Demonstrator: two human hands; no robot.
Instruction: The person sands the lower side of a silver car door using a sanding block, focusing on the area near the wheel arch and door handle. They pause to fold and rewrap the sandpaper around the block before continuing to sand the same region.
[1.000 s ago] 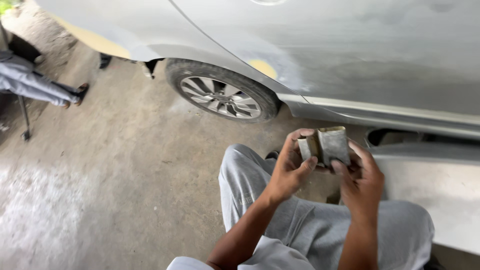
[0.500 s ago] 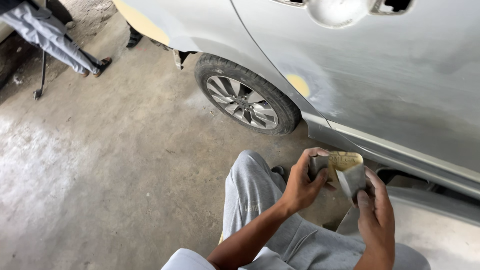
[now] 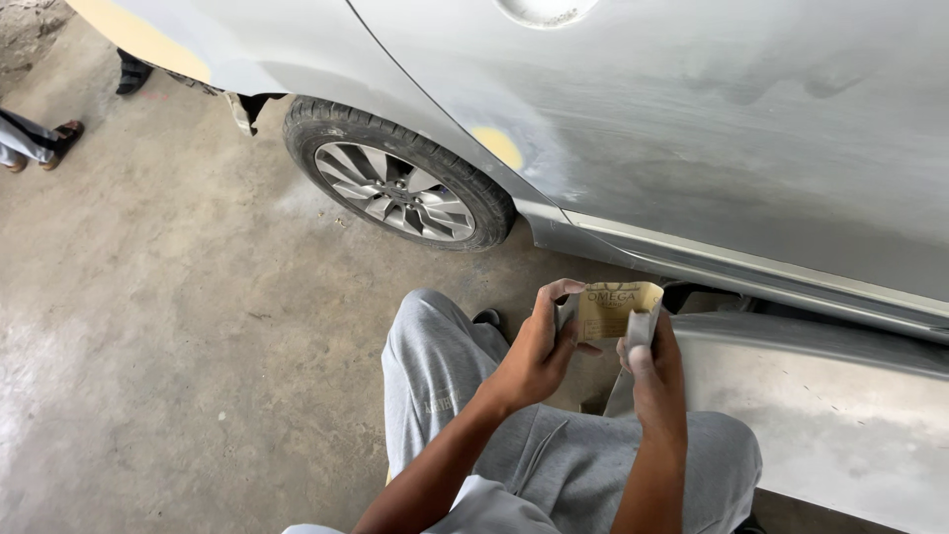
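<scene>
The grey car body (image 3: 692, 129) and wheel (image 3: 395, 188) are seen at 12 o'clock. A folded sandpaper sheet (image 3: 615, 309), long axis 9-to-3, is pinched between left hand (image 3: 539, 351) and right hand (image 3: 652, 371); both sets of fingers are closed on it.

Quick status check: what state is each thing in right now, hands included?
Left hand: closed on the folded sandpaper sheet's left edge.
Right hand: gripping the sheet's right side.
Sandpaper sheet: folded, tan backing facing up, held above the lap.
Car door panel: sanded dull grey, handle removed.
Filler patch: yellow, exposed beside the wheel arch.
Wheel: mounted, resting on concrete.
</scene>
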